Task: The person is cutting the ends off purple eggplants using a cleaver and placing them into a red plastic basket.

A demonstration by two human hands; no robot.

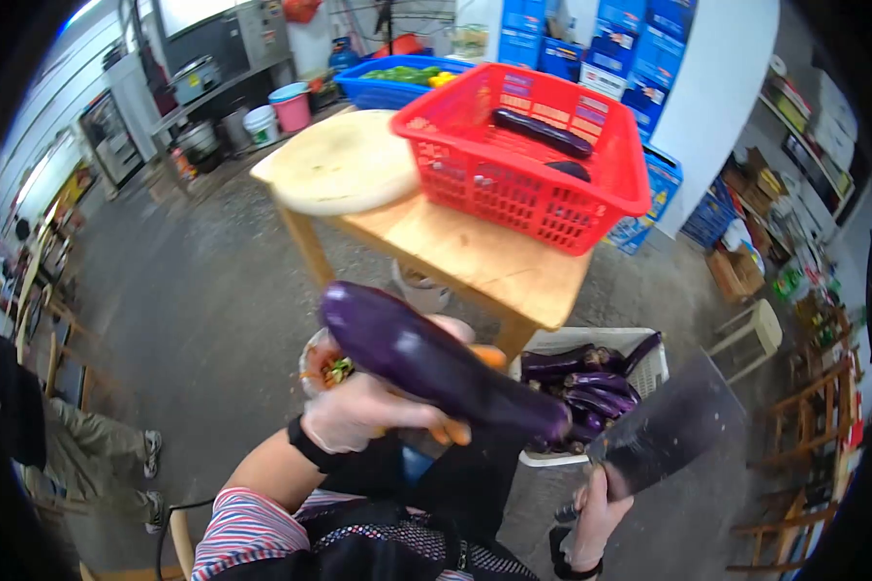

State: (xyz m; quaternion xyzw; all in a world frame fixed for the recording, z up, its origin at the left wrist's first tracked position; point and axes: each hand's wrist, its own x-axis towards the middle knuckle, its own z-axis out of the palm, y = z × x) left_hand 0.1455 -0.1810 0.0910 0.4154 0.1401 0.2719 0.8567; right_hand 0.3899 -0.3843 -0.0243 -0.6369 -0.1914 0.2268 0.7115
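A large purple eggplant [421,358] lies across my gloved left hand [373,412], whose fingers wrap round it from below. Its narrow end points right, toward the blade. My right hand [599,513] grips a cleaver [673,421] by its handle, the broad blade tilted up and to the right. Blade and eggplant are apart. Behind the cleaver, a white crate [654,349] on the floor holds several eggplants [596,392]. On the wooden table [475,247], a red basket [513,189] contains an eggplant [543,133] and part of another dark one.
A round cutting board [344,165] lies on the table's left side, beside a blue basket [363,92] of green and yellow vegetables. Below is a bin [312,373] with scraps. A white stool [756,329] stands right. Another person's legs [92,441] are at the left.
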